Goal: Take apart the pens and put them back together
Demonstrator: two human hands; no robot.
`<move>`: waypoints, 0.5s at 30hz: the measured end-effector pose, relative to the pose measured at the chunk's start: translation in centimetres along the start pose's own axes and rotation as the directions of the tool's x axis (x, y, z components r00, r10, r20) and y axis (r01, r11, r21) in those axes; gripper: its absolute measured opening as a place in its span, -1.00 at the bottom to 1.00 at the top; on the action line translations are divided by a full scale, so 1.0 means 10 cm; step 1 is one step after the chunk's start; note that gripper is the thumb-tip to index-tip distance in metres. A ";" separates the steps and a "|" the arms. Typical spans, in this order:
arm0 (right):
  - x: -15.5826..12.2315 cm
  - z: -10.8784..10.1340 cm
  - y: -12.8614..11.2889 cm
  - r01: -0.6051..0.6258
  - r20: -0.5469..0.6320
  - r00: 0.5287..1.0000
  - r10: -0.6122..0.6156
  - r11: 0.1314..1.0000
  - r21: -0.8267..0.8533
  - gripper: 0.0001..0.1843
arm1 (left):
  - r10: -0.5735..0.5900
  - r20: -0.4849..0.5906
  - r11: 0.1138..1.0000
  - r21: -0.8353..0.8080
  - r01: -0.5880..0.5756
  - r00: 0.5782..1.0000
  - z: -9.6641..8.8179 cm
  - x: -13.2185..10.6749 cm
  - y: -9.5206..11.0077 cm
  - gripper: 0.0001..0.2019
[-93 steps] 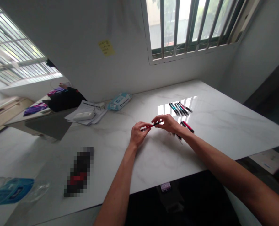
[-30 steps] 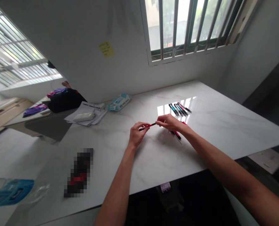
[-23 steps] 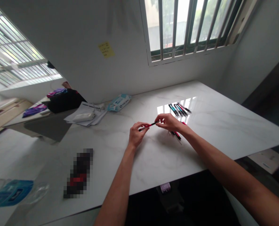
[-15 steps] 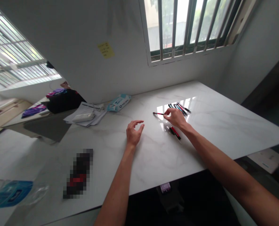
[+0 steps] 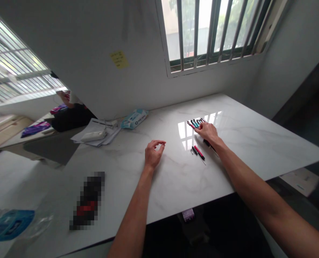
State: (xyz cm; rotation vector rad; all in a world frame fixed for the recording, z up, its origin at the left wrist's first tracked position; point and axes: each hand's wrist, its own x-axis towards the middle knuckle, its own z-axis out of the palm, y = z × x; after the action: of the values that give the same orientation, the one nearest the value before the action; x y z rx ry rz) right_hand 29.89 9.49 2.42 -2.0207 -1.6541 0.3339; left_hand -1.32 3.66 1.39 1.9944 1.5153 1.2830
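Observation:
My right hand (image 5: 207, 131) is closed in a pinch on a red pen (image 5: 191, 125), at the left end of a slanted row of several pens (image 5: 197, 122). The palm covers part of that row. Under my right wrist, a dark, slender piece (image 5: 206, 142) shows only partly. Closer to me lie a red and black pen piece (image 5: 199, 152), a short black piece (image 5: 194, 150) and a thin pale stick (image 5: 203, 161). My left hand (image 5: 153, 154) rests on the table left of these, thumb and forefinger tips brought together, with nothing visible in them.
The white marbled table (image 5: 175, 186) runs back to the wall. A wipes packet (image 5: 135, 119) and papers (image 5: 94, 134) lie at the back left. A plastic bottle (image 5: 11, 225) and a blurred-out dark object (image 5: 88, 200) are at the left front. A barred window (image 5: 210, 32) is above.
My right hand has carried the red pen right, to the end of the row, and turned it along the other pens. My left thumb and forefinger have drawn together.

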 end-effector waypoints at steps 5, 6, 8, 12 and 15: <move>-0.15 -0.19 -0.14 0.438 0.159 0.867 -0.472 0.875 0.206 -0.84 | -0.016 0.023 1.000 -0.022 0.016 1.000 0.00 -0.01 0.01 -0.86; -0.20 -0.23 -0.16 0.498 0.221 0.800 -0.558 0.823 0.273 -0.76 | -0.017 0.026 1.000 -0.021 0.018 1.000 -0.01 -0.01 0.02 -0.86; -0.27 -0.29 -0.17 0.554 0.333 0.677 -0.656 0.753 0.356 -0.57 | -0.021 0.032 1.000 -0.020 0.022 0.999 -0.01 -0.01 0.03 -0.86; -0.35 -0.30 -0.11 0.608 0.440 0.589 -0.678 0.730 0.313 -0.30 | -0.027 0.039 0.999 -0.022 0.028 0.999 0.00 -0.02 0.05 -0.87; -0.35 -0.27 -0.06 0.616 0.490 0.584 -0.647 0.746 0.252 -0.25 | -0.023 0.050 1.000 -0.019 0.024 0.999 0.02 -0.02 0.06 -0.86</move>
State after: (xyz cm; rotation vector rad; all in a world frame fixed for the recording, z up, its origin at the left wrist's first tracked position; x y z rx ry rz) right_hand 29.87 5.60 4.62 -1.1815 -2.5614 0.7296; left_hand -0.83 3.28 1.56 1.9758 1.4931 1.2255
